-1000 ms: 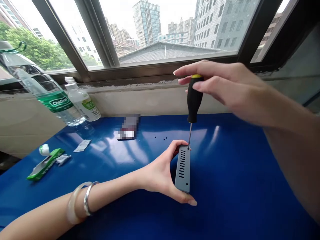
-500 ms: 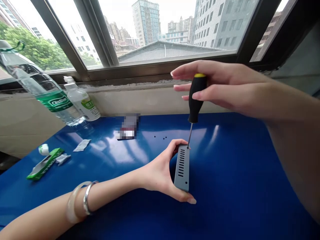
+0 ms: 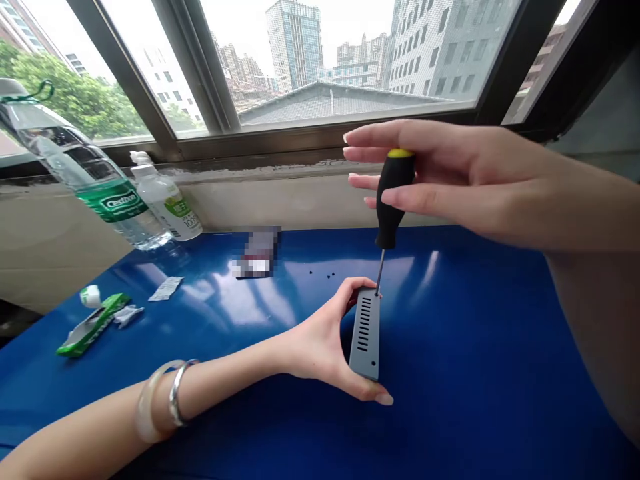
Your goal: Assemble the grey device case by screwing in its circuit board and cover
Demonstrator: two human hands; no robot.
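My left hand (image 3: 320, 343) grips a narrow grey metal box (image 3: 365, 333) with a row of vent slots, holding it on edge on the blue table (image 3: 475, 347). Thumb and fingers clamp its two ends. My right hand (image 3: 450, 177) pinches the black handle of a screwdriver (image 3: 391, 200) with a yellow cap. The tool stands nearly upright, its thin tip resting on the far end of the box. The other fingers of that hand stretch out to the left. Two bangles (image 3: 163, 403) ring my left wrist.
Three tiny black screws (image 3: 324, 274) lie on the table beyond the box. A blurred small packet (image 3: 257, 253) sits further left. Two clear bottles (image 3: 107, 193) lean by the window ledge. A green wrapper (image 3: 93, 323) and white scraps lie at the left.
My right hand's fingers have shifted round the screwdriver handle, turning it slightly. The box and my left hand stay in place.
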